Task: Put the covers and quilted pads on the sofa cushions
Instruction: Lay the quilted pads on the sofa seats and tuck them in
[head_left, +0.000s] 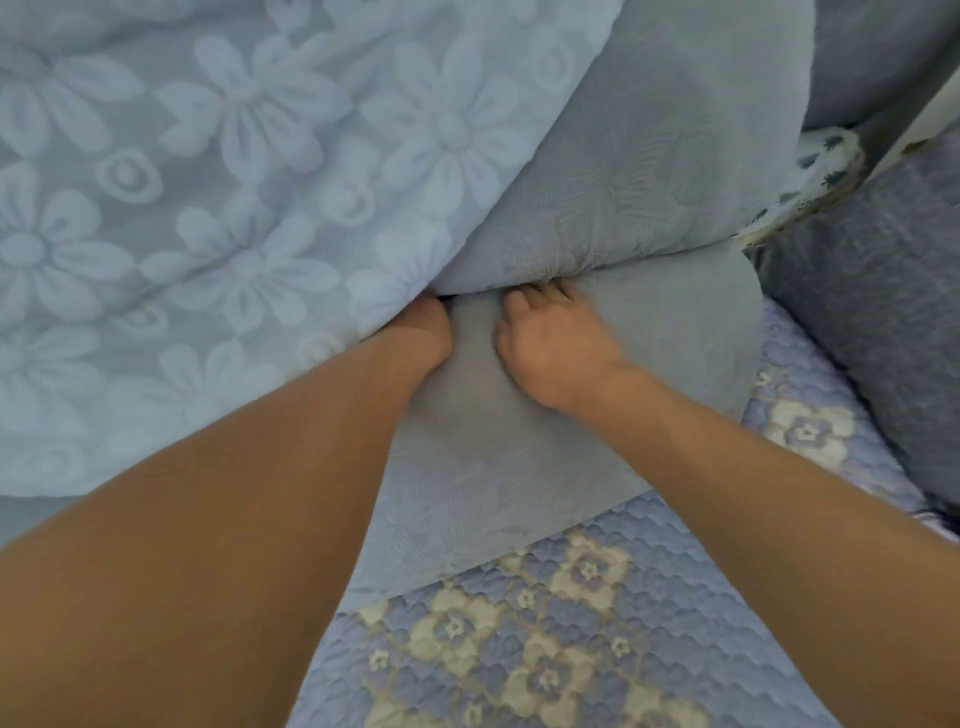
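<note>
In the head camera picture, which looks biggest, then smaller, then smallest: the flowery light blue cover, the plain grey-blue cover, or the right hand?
1. Flowery light blue cover
2. Plain grey-blue cover
3. Right hand

This is only how they look here; nearness to the camera may mislead.

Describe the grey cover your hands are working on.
The grey cover is a muted blue-grey fabric with a faint embossed leaf pattern. It bulges as if filled above and folds into a flat flap below, which lies on the quilted pad. The left hand goes into the fold, fingers hidden; the right hand presses beside it, fingertips tucked in. The floral sheet meets its left edge.
</note>
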